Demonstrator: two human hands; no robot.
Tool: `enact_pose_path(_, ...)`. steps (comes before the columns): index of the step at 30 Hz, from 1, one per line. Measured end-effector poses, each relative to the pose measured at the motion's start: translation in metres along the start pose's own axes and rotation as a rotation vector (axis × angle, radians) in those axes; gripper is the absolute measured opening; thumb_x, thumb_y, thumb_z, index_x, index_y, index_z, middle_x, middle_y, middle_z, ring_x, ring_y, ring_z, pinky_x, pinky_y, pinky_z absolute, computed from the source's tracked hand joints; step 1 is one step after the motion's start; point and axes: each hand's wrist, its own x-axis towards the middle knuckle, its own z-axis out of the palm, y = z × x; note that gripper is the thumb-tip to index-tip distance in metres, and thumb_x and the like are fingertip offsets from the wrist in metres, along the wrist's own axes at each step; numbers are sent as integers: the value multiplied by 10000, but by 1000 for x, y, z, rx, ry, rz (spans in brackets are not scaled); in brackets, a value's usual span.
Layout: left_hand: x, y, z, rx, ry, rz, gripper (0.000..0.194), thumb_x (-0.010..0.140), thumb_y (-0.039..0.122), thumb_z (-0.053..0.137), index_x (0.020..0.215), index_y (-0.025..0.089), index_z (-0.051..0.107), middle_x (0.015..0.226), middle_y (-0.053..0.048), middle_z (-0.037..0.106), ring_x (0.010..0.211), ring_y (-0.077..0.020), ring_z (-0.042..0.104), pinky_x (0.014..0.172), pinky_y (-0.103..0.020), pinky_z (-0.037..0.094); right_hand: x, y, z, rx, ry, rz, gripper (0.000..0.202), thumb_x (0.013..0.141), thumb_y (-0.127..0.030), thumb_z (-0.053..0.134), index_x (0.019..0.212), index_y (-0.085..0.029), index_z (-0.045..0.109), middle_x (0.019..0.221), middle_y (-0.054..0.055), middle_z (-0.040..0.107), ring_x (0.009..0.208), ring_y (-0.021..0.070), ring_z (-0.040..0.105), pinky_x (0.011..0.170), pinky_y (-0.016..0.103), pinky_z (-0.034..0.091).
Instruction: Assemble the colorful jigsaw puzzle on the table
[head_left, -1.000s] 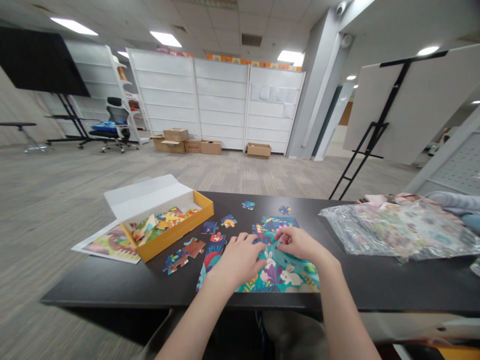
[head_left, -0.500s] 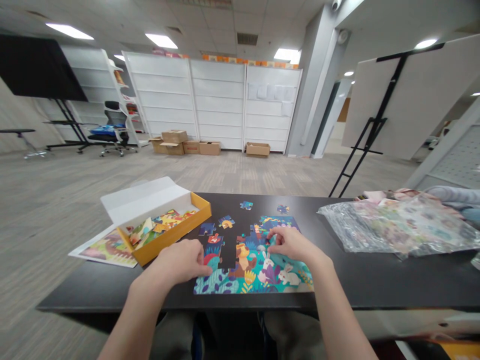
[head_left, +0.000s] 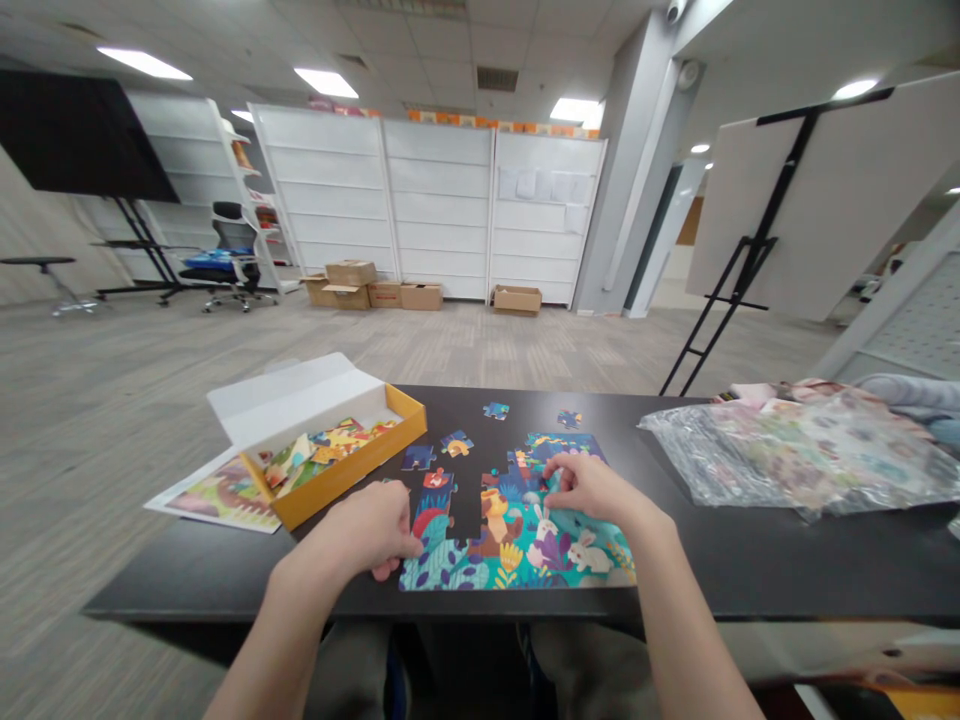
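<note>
A partly joined jigsaw puzzle with rabbits and a dog-like animal lies flat on the black table; a gap runs down its upper left part. At its left edge is my left hand, fingers curled in and thumb on the edge. My right hand rests over the puzzle's upper right part, thumb and forefinger apart, fingertips touching the pieces. Loose beyond the gap lie an orange-and-blue piece, a blue piece and another piece. A dark blue piece sits above the left column.
To the left stands an open yellow box holding puzzle pieces, partly over a printed picture sheet. A clear plastic bag with folded cloth-like items covers part of the right side. The table's front edge runs close to me.
The puzzle has slid slightly right, and my right hand has moved with it. My left fingers have curled in more at the puzzle's left edge. The view has shifted a little.
</note>
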Motion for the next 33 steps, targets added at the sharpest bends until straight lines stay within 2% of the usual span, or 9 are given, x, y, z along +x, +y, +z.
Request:
enact_pose_path(8,-3,23,1,7,-36,49,230,700,264,622,478,205,607,536,-10,707,610,-174,698,622,-226,503,-3,23,-8,49,-28,54,312,659,-255,749,948,-185,655,604,-66,559,557,120,501,539,245,353)
enact_pose_path(12,0,13,-5,-79,-8,86,243,760,343,613,569,198,648,592,-21,729,595,-174,700,603,-230,488,-6,28,-10,51,-14,57,326,653,-292,760,946,-192,659,613,-59,562,572,127,507,545,246,365)
enact_pose_path(16,-4,-18,-27,-10,227,-48,317,877,414,506,747,204,706,718,-43,765,693,-204,720,618,-256,471,-10,24,-14,5,35,14,290,717,-403,738,908,-190,689,666,-13,629,612,148,562,572,257,388)
enact_pose_path(20,-6,-44,-37,172,431,-223,293,904,379,484,928,222,730,942,-77,782,875,-268,723,693,-311,484,-11,17,-21,-28,190,25,337,828,-509,619,861,-187,713,706,38,689,642,172,604,596,270,410)
enact_pose_path(22,2,-45,-33,203,469,-202,278,906,363,494,983,236,729,1018,-73,774,949,-276,712,757,-330,500,-11,14,-23,-36,259,13,358,851,-518,580,826,-186,711,673,42,690,623,173,602,588,272,406)
enact_pose_path(25,23,-34,-20,171,444,8,281,925,357,507,1094,247,703,1141,-56,744,1062,-246,683,901,-326,499,-8,6,-22,-33,332,-19,368,849,-517,571,767,-185,707,631,39,683,597,172,597,574,271,403)
enact_pose_path(27,37,-23,-11,177,428,58,339,909,378,564,1199,227,654,1250,-82,693,1126,-261,660,947,-344,497,-6,0,-19,-17,359,-37,359,846,-503,572,753,-185,711,634,40,693,592,172,604,568,269,407)
enact_pose_path(30,50,-13,-3,193,415,40,420,920,346,568,1316,204,568,1363,-129,618,1180,-301,639,975,-413,499,-1,-8,-14,11,352,-52,320,840,-460,580,763,-185,723,677,44,724,613,174,632,581,266,427)
enact_pose_path(33,55,-12,-2,199,385,20,419,921,301,578,1330,214,551,1345,-129,630,1181,-313,642,969,-436,505,3,-12,-8,23,335,-64,280,837,-426,588,773,-188,722,705,43,739,628,174,653,594,263,441)
